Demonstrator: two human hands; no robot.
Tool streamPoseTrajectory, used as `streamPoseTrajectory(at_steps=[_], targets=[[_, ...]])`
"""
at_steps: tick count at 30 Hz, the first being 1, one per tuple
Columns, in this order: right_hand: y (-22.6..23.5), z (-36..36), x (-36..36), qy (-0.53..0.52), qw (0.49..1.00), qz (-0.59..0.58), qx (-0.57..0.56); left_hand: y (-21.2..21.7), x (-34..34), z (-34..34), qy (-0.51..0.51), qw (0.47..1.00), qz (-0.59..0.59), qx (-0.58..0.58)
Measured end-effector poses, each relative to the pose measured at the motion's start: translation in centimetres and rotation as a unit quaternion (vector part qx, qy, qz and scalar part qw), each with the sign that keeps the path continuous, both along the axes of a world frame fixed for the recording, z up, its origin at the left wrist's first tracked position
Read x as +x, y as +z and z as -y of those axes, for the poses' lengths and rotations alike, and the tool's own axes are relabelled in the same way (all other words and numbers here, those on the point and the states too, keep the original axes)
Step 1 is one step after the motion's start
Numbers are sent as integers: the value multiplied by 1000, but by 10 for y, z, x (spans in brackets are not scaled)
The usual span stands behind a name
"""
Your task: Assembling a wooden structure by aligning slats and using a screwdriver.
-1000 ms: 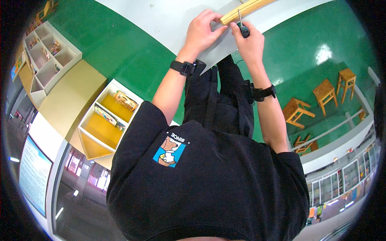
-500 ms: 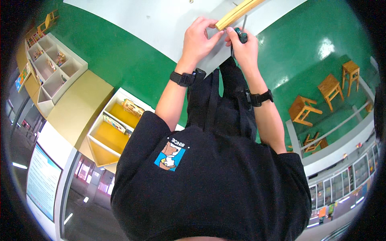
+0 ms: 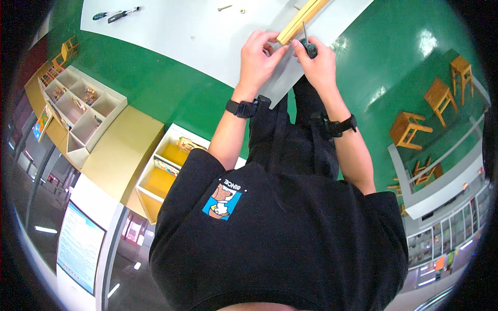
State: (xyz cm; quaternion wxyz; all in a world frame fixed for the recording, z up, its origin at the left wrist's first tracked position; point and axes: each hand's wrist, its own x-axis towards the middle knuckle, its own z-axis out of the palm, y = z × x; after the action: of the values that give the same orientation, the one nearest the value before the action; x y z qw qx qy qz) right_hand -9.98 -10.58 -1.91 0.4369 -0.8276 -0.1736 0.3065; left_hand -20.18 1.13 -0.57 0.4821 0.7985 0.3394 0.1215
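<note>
A pale yellow wooden bar (image 3: pixel 303 22) reaches from the top edge down to the near part of the white table (image 3: pixel 176 46). My left hand (image 3: pixel 259 59) is closed at its near end, the index finger along its left side and the thumb just under the end. My right hand (image 3: pixel 322 65) grips a screwdriver (image 3: pixel 311 50) with a dark green and black handle, its thin shaft pointing up and away. The right thumb and index finger meet close to the bar's end; whether they pinch something small there is hidden.
Two more screwdrivers lie far left on the table, one with a blue-green handle (image 3: pixel 99 16), one dark (image 3: pixel 115 18). A bolt (image 3: pixel 225 8), a nut (image 3: pixel 242 11) and a screw (image 3: pixel 297 7) lie farther off. Wooden stools (image 3: pixel 410 129) stand right; shelving (image 3: pixel 85 106) stands left.
The whole view has shifted, bringing the two loose screwdrivers and the bolt into sight. Both hands keep their places at the bar's end, and the screwdriver in my right hand has tilted slightly.
</note>
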Motion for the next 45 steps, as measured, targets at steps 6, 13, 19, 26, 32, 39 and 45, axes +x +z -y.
streamPoseTrajectory(at_steps=[6, 13, 19, 26, 32, 39, 45], targets=[[8, -3, -6, -46, 980, -189, 45, 2, 0, 0, 16, 986, -23, -163], [5, -6, -10, -83, 978, -183, 52, -9, 0, 1, 25, 955, 63, -289], [13, -15, -15, -69, 994, -88, 13, -19, -1, -5, 97, 882, 52, -458], [9, -9, -10, 18, 983, 180, 22, -26, 6, -5, 120, 866, 53, -482], [3, -7, -14, -79, 994, -69, -27, -26, 7, -4, 118, 874, 52, -468], [11, -4, -9, 81, 964, 253, -14, -21, 8, -5, 107, 873, 43, -473], [9, -2, -11, -45, 997, 66, 23, -16, 12, -6, 116, 877, 51, -463]])
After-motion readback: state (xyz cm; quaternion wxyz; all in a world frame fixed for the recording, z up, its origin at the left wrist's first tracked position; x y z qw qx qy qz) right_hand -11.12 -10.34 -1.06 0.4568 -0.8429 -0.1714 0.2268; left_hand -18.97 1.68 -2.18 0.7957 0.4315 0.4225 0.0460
